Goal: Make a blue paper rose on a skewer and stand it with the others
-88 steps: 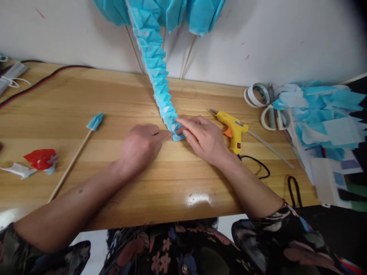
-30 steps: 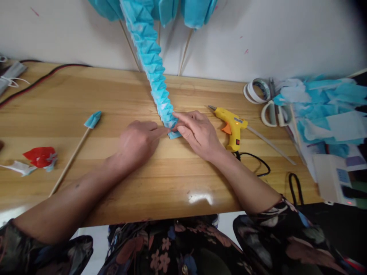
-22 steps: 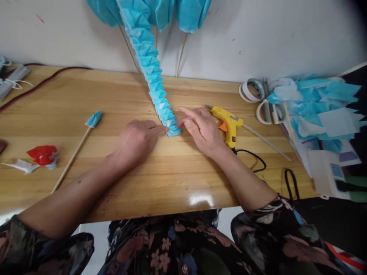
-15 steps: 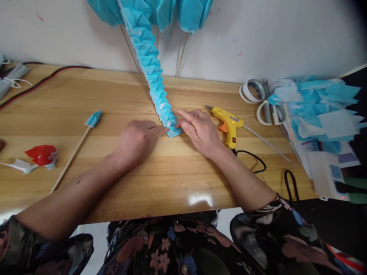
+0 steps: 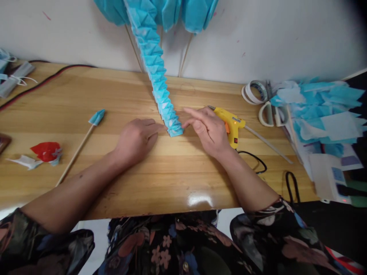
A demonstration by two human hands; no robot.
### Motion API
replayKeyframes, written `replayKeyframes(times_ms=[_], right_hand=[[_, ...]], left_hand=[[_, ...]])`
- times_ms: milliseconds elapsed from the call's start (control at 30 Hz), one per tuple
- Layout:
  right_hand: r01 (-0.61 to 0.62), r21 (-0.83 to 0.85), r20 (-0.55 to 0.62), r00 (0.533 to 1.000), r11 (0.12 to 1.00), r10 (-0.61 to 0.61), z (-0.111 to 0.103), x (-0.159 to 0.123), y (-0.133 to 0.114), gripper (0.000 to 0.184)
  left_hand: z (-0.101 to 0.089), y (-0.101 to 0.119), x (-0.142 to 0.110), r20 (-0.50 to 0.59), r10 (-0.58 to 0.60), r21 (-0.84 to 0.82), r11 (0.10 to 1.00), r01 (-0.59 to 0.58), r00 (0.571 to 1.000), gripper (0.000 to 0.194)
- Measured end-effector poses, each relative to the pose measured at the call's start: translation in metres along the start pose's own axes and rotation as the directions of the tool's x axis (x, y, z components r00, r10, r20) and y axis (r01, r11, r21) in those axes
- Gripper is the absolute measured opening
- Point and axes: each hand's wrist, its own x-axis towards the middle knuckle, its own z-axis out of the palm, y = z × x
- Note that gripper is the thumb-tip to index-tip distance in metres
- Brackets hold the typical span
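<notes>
A long strip of folded light-blue paper point(image 5: 159, 72) runs from the top of the view down to the table, its narrow lower end lying between my two hands. My left hand point(image 5: 137, 139) rests on the left of that end, index finger stretched out with its tip at the strip's edge. To the right, my right hand point(image 5: 210, 130) has its fingers apart, with nothing held in it; a fingertip is close to the strip's edge. Just beyond my right hand lies a yellow hot glue gun point(image 5: 229, 120) with a glue stick point(image 5: 268, 144) in its back.
At left are a stick with a blue paper tip point(image 5: 77, 149) and a red petal-like piece point(image 5: 47, 151). Tape rolls point(image 5: 255, 91), white-handled scissors point(image 5: 266, 114) and a pile of blue paper point(image 5: 323, 103) lie right. Blue paper shapes on sticks point(image 5: 197, 15) stand behind.
My right hand has drawn back a little to the right, away from the strip's end. My left hand stays by the strip. The whole view has shifted slightly.
</notes>
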Motion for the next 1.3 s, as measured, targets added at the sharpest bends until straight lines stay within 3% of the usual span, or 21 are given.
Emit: replayKeyframes(times_ms=[133, 300, 467, 633, 867, 1000, 1100, 1300], right_hand=[[0.077, 0.057, -0.014, 0.997, 0.995, -0.076, -0.001, -0.001, -0.002, 0.043], [0.070, 0.049, 0.069, 0.995, 0.996, -0.073, 0.002, 0.000, -0.002, 0.042], [-0.002, 0.038, 0.140, 0.990, 0.999, -0.004, 0.003, 0.000, -0.003, 0.044], [-0.049, 0.037, 0.125, 0.991, 0.998, 0.044, 0.004, 0.001, -0.003, 0.042], [-0.091, 0.022, 0.122, 0.989, 0.996, 0.087, 0.009, 0.002, -0.002, 0.043], [-0.127, 0.217, -0.024, 0.991, 0.968, 0.135, 0.000, 0.002, -0.004, 0.044], [-0.181, 0.284, -0.151, 0.961, 0.942, 0.230, -0.005, 0.001, -0.005, 0.051], [-0.168, 0.367, -0.160, 0.958, 0.915, 0.240, -0.002, 0.002, -0.002, 0.056]], left_hand=[[-0.003, 0.002, -0.001, -0.028, 0.055, -0.047, 0.997, -0.056, 0.998, 0.039], [-0.003, 0.005, 0.000, -0.009, 0.166, -0.034, 0.986, -0.166, 0.986, 0.041], [-0.003, 0.006, 0.001, 0.068, 0.126, 0.006, 0.992, -0.126, 0.990, 0.041], [-0.004, 0.010, 0.002, 0.152, 0.058, 0.032, 0.997, -0.064, 0.987, 0.043], [-0.004, 0.010, 0.003, 0.153, 0.053, 0.030, 0.998, -0.058, 0.987, 0.044], [-0.002, 0.005, 0.001, 0.136, 0.046, -0.016, 0.999, -0.044, 0.990, 0.042], [0.000, 0.002, -0.001, 0.096, 0.001, -0.049, 0.999, 0.003, 0.995, 0.039], [0.002, -0.002, -0.001, 0.095, -0.013, -0.036, 0.999, 0.016, 0.995, 0.036]])
